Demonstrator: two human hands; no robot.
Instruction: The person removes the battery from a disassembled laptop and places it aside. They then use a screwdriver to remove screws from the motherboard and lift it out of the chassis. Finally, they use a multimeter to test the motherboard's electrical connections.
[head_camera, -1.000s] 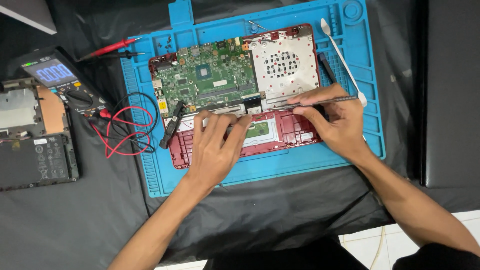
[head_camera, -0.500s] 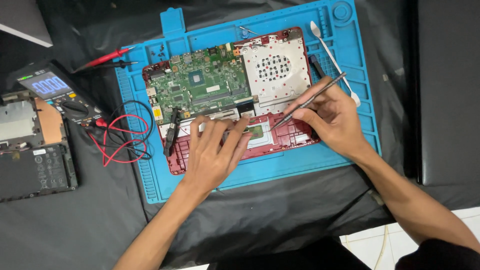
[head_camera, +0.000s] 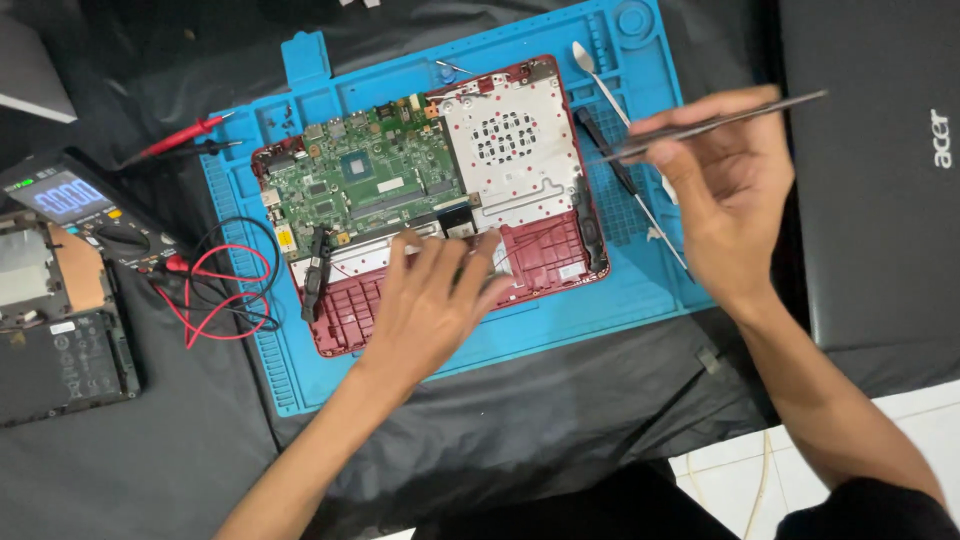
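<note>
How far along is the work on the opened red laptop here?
Done: the red laptop lies opened on the blue mat, green board and metal plate exposed. In hand: the left hand presses on the lower half of the laptop; the right hand holds tweezers lifted clear. Left: board and plate sit in the shell.

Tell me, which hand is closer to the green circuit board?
Left. The left hand rests on the red laptop shell just below the green circuit board. The right hand is raised off to its right, holding tweezers.
</note>
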